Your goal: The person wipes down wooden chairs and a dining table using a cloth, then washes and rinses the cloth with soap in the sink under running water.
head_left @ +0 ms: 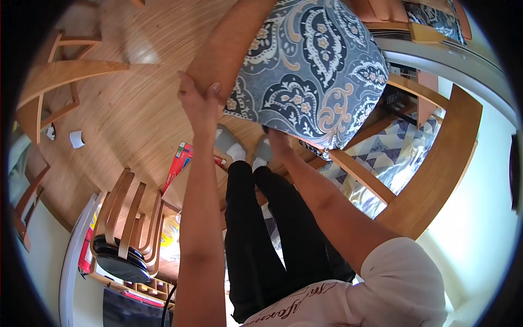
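Note:
A large cushion with a blue-grey paisley cover (310, 71) is held up in front of me. Along its left runs a smooth tan-brown side (231, 46). My left hand (200, 102) is closed around the lower end of this brown side, thumb in front and fingers partly behind. At the bottom edge of the patterned fabric is my right hand (279, 143); its fingers are mostly hidden beneath the cover, so its grip does not show. Below the cushion are my feet in grey slippers (262, 150).
To the right stands a wooden seat frame (436, 169) with triangle-patterned fabric (389, 150) inside it. Stacked stools (128, 229) are at lower left, near a red box (178, 163). Wooden chair parts (71, 71) and a white scrap (77, 139) lie farther left.

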A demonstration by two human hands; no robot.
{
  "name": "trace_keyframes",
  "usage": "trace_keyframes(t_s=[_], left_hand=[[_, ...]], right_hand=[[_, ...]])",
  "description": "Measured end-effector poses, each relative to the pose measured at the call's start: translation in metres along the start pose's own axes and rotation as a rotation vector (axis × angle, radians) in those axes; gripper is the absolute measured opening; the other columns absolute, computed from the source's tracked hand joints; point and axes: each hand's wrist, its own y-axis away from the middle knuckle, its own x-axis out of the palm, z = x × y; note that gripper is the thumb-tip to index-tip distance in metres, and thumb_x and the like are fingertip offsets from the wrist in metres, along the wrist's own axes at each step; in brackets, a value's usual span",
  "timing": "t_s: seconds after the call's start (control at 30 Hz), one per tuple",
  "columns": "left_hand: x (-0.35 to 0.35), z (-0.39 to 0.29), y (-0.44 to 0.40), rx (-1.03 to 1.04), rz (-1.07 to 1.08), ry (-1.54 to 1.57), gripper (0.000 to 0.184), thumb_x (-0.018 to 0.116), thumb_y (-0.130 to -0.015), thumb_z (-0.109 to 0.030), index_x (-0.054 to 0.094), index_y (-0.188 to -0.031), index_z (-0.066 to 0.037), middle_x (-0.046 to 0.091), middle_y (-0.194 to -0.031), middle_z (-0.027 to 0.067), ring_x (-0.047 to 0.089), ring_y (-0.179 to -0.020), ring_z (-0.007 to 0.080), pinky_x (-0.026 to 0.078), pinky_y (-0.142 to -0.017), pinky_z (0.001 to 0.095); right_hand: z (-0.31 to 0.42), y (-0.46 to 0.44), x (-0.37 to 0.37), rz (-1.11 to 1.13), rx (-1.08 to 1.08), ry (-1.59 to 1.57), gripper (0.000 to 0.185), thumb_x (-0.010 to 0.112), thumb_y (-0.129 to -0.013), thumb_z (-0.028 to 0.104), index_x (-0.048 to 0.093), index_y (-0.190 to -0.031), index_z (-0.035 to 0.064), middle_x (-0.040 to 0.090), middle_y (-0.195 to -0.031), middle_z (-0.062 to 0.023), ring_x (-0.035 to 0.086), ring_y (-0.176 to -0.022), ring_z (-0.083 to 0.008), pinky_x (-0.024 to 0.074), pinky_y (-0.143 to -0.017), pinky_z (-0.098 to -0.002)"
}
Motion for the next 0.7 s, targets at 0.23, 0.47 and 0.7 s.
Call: trace_keyframes(t_s=[0.23,0.47,0.7], left_hand=[[0.007,0.014,-0.009,0.034,0.025,-0.135,0.084,0.071,-0.071,-0.017,0.023,-0.135,0.009,0.046,-0.121,0.0294,0.044,-0.111,0.0413,0.037,-0.095,0.0406],[-0.005,-0.042,0.042,-0.001,0.023,-0.462,0.078,0.064,-0.070,-0.032,0.030,-0.132,0.003,0.046,-0.119,0.0332,0.051,-0.107,0.0440,0.044,-0.089,0.0428],[-0.077,-0.147,0.035,-0.148,0.523,-0.124,0.045,0.066,-0.077,-0.028,0.058,-0.111,-0.001,0.061,-0.100,0.0186,0.060,-0.094,0.0330,0.052,-0.071,0.0491]], right_hand=[[-0.085,0.085,0.010,-0.192,0.078,-0.102,0.041,0.056,-0.077,0.012,0.053,-0.117,0.0072,0.052,-0.120,-0.0179,0.045,-0.115,-0.0357,0.0338,-0.098,-0.0451],[-0.054,0.178,-0.073,-0.179,0.140,-0.605,0.026,0.061,-0.077,0.023,0.064,-0.092,0.0017,0.062,-0.086,-0.0203,0.059,-0.084,-0.0387,0.0467,-0.076,-0.0444],[-0.120,0.327,-0.155,-0.310,0.057,-0.574,0.027,0.064,-0.076,0.031,0.066,-0.084,0.0052,0.065,-0.085,-0.0150,0.061,-0.080,-0.0330,0.0491,-0.073,-0.0405]])
